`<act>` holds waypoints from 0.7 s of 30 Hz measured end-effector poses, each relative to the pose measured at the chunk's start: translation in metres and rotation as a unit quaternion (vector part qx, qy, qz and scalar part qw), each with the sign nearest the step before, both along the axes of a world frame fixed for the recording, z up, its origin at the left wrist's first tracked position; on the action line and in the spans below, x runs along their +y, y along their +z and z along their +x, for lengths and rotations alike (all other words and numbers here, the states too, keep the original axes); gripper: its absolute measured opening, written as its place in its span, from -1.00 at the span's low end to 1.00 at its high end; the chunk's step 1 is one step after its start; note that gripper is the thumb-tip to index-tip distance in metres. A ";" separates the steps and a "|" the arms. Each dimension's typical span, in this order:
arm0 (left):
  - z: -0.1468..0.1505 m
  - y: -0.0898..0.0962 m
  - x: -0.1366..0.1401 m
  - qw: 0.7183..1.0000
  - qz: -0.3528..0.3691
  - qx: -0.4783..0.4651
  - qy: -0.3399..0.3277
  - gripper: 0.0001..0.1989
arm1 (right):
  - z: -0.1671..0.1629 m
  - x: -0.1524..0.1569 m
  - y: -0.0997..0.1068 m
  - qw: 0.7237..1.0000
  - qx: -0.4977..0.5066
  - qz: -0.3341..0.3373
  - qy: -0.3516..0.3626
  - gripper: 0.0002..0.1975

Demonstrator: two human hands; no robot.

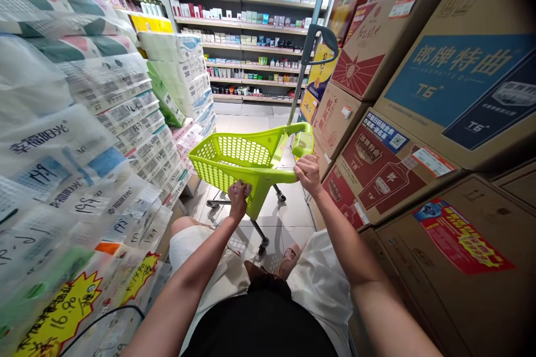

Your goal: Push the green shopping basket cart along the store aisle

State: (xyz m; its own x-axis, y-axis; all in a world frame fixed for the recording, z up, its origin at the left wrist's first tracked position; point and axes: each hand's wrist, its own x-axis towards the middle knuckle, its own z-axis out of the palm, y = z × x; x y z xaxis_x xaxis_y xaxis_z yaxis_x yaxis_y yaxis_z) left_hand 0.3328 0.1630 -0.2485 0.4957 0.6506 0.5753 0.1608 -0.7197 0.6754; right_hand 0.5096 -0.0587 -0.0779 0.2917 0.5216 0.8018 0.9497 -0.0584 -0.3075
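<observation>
A lime-green shopping cart (262,192) with a perforated basket stands on wheeled metal legs just in front of me. My right hand (309,172) is closed around the end of its green handle, below the handle's rounded grip piece. Against the near side wall of the basket, my left hand (238,199) is curled into a fist. Whether its fingers hold something small there cannot be made out. Inside the basket I see only its bare mesh walls and floor. A tall grey pole with a dark loop handle (320,44) rises behind the cart.
Wrapped tissue packs (121,89) are stacked high along the left, with handwritten price signs (62,315). Printed cardboard boxes (460,78) wall the right side. Shelves (251,28) of small boxed goods and bottles close off the far end. Pale floor tiles (247,111) run between.
</observation>
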 end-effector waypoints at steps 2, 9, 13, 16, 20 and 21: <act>0.001 0.010 0.000 0.999 0.010 -0.040 0.012 -0.61 | 0.000 -0.002 0.001 1.000 0.000 0.002 0.003 -0.57; 0.019 0.053 -0.010 0.995 0.071 -0.068 -0.025 -0.64 | 0.002 -0.006 -0.001 1.000 -0.001 0.013 0.004 -0.56; 0.013 0.050 0.001 0.997 0.049 -0.036 0.047 -0.75 | 0.003 -0.007 -0.002 1.000 -0.003 0.007 0.002 -0.56; 0.010 0.048 0.004 0.994 0.014 -0.030 0.105 -0.75 | 0.003 -0.006 -0.002 1.000 -0.002 0.007 0.002 -0.57; 0.011 0.051 -0.017 0.999 0.040 -0.027 0.020 -0.63 | 0.006 -0.007 -0.004 1.000 0.006 0.014 0.005 -0.58; 0.011 0.052 -0.022 0.999 0.048 -0.026 -0.001 -0.61 | 0.007 -0.007 -0.004 1.000 0.008 0.013 0.005 -0.58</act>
